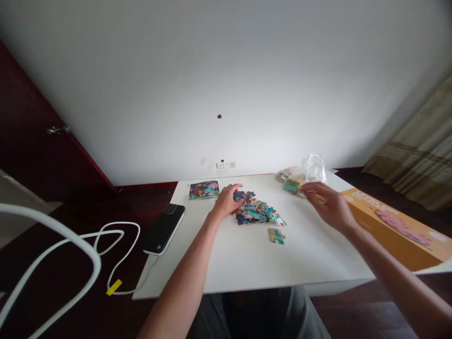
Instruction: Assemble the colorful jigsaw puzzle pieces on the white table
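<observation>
Touching jigsaw pieces [257,211] on the desk [282,263]
Left hand [228,200] spread on them; right hand [328,205] grip unclear, by plastic bag [312,169] at two o'clock.

From here I count one left hand [226,201], one right hand [330,206], one bench [293,263], one heap of puzzle pieces [256,210], one small clump [276,236] set apart, one picture card [204,190], one phone [164,228], one thin cable [118,223], one plastic bag [314,169], one box [395,230], one curtain [420,150], one door [42,122], two wall sockets [232,165]
</observation>
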A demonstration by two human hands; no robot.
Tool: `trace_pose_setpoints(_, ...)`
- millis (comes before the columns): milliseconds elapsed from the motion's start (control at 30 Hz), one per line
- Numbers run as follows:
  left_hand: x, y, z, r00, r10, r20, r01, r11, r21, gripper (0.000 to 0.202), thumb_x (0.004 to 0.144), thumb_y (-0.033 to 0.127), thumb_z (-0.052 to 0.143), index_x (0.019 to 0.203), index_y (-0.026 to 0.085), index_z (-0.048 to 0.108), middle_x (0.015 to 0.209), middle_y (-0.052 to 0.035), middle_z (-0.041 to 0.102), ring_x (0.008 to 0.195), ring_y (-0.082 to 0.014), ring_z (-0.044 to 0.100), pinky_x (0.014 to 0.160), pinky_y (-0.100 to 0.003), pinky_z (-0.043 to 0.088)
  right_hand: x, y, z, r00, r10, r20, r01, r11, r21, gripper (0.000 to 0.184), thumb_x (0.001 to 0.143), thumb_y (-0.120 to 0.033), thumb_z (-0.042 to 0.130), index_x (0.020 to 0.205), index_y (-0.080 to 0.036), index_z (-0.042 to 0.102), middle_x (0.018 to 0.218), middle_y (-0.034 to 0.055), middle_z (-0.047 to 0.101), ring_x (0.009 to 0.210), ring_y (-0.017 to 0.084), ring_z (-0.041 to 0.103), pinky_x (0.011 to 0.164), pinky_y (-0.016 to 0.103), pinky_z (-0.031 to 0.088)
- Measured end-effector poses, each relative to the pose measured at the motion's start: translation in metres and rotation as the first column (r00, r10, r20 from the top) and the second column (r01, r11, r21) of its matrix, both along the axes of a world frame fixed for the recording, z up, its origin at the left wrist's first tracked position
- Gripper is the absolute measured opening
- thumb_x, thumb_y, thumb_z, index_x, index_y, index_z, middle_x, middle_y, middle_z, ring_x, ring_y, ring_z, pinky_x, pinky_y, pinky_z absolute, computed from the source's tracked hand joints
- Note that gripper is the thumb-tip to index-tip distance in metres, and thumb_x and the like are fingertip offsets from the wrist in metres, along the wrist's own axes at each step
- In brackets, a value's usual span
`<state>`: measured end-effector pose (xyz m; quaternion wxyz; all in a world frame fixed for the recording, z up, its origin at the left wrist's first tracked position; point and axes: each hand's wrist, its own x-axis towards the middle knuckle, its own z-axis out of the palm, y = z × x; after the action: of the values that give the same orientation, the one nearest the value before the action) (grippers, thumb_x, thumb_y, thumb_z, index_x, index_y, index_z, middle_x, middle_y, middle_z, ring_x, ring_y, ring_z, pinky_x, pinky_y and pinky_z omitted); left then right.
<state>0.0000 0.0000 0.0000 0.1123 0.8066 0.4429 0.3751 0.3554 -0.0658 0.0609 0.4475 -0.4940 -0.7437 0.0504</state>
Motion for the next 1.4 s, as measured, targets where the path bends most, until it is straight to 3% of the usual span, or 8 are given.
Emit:
trace_pose_setpoints(200, 0.001, -0.001, 0.004, 0.996, 0.036, 0.084, -0.045, 0.992, 0.114, 0.076, 0.081, 0.01, 0.07, 0.15, 0.029, 0.046, 0.126, -0.0067, 0.061, 0.117, -0.025, 0.06, 0.106, -0.039, 0.05, -0.076, 0.102, -0.043, 0.957, 0.181, -0.224, -0.222, 0.96, -0.17, 0.03, 0.094, -0.047, 0.058, 0.097, -0.021, 0.074, 0.099, 0.0087, 0.078, 0.093, 0.024, 0.072, 0.084, 0.039, 0.058)
trace_pose_setpoints(433, 0.011, -0.003, 0.004, 0.991, 0.058, 0.118, -0.077, 0.983, 0.168, 0.087, 0.083, 0.004, 0.064, 0.159, 0.033, 0.034, 0.145, -0.0086, 0.051, 0.138, -0.0256, 0.05, 0.118, -0.04, 0.043, -0.096, 0.121, -0.086, 0.957, 0.152, -0.246, -0.212, 0.947, -0.242, 0.029, 0.094, -0.042, 0.056, 0.107, -0.021, 0.073, 0.1, 0.0077, 0.078, 0.089, 0.022, 0.072, 0.081, 0.036, 0.055)
trace_pose_setpoints(733, 0.019, -0.002, 0.004, 0.989, 0.112, 0.093, -0.13, 0.966, 0.223, 0.086, 0.085, 0.004, 0.063, 0.16, 0.032, 0.032, 0.146, -0.0089, 0.051, 0.139, -0.0238, 0.05, 0.118, -0.039, 0.045, -0.104, 0.152, -0.078, 0.958, 0.03, -0.286, -0.135, 0.926, -0.352, 0.033, 0.095, -0.048, 0.054, 0.093, -0.019, 0.069, 0.083, 0.0055, 0.073, 0.068, 0.019, 0.066, 0.065, 0.031, 0.049)
trace_pose_setpoints(900, 0.027, -0.003, 0.005, 0.994, 0.069, 0.084, -0.089, 0.961, 0.263, 0.082, 0.085, 0.003, 0.062, 0.157, 0.032, 0.036, 0.143, -0.0089, 0.054, 0.136, -0.0244, 0.052, 0.117, -0.04, 0.046, -0.122, 0.119, -0.064, 0.864, 0.342, -0.37, -0.449, 0.855, -0.259, 0.028, 0.095, -0.049, 0.06, 0.093, -0.021, 0.064, 0.087, 0.0042, 0.072, 0.079, 0.019, 0.067, 0.072, 0.031, 0.052)
trace_pose_setpoints(1067, 0.034, -0.008, 0.008, 0.999, 0.042, 0.012, -0.044, 0.966, 0.256, 0.081, 0.087, 0.008, 0.065, 0.158, 0.031, 0.035, 0.141, -0.0103, 0.055, 0.132, -0.0274, 0.054, 0.115, -0.044, 0.047, -0.133, 0.113, -0.06, 0.673, 0.38, -0.635, -0.647, 0.717, -0.257, 0.039, 0.082, -0.051, 0.076, 0.101, -0.023, 0.055, 0.085, 0.0023, 0.072, 0.074, 0.018, 0.067, 0.068, 0.032, 0.054)
trace_pose_setpoints(1133, 0.033, -0.008, 0.007, 0.998, 0.067, 0.001, -0.065, 0.966, 0.25, 0.078, 0.089, 0.015, 0.067, 0.158, 0.03, 0.035, 0.143, -0.0115, 0.054, 0.134, -0.0294, 0.052, 0.116, -0.047, 0.045, -0.123, 0.124, -0.065, 0.732, 0.354, -0.582, -0.573, 0.782, -0.245, 0.036, 0.081, -0.05, 0.076, 0.095, -0.022, 0.058, 0.083, 0.0026, 0.071, 0.069, 0.017, 0.065, 0.065, 0.031, 0.053)
trace_pose_setpoints(1233, 0.027, -0.004, 0.004, 0.99, 0.136, 0.04, -0.142, 0.959, 0.246, 0.066, 0.092, 0.017, 0.063, 0.153, 0.028, 0.041, 0.14, -0.0114, 0.056, 0.132, -0.029, 0.052, 0.116, -0.047, 0.044, -0.098, 0.143, -0.076, 0.904, 0.144, -0.403, -0.255, 0.937, -0.238, 0.025, 0.085, -0.045, 0.07, 0.088, -0.02, 0.065, 0.08, 0.0045, 0.071, 0.067, 0.018, 0.064, 0.065, 0.032, 0.051)
trace_pose_setpoints(1400, 0.019, 0.006, -0.007, 0.968, 0.227, 0.111, -0.247, 0.942, 0.227, 0.047, 0.094, 0.016, 0.06, 0.14, 0.025, 0.054, 0.128, -0.0103, 0.061, 0.124, -0.0267, 0.057, 0.11, -0.045, 0.047, -0.077, 0.155, -0.088, 0.99, -0.114, -0.077, 0.091, 0.962, -0.257, 0.021, 0.084, -0.027, 0.063, 0.1, -0.022, 0.075, 0.099, 0.0077, 0.075, 0.074, 0.02, 0.067, 0.077, 0.037, 0.053)
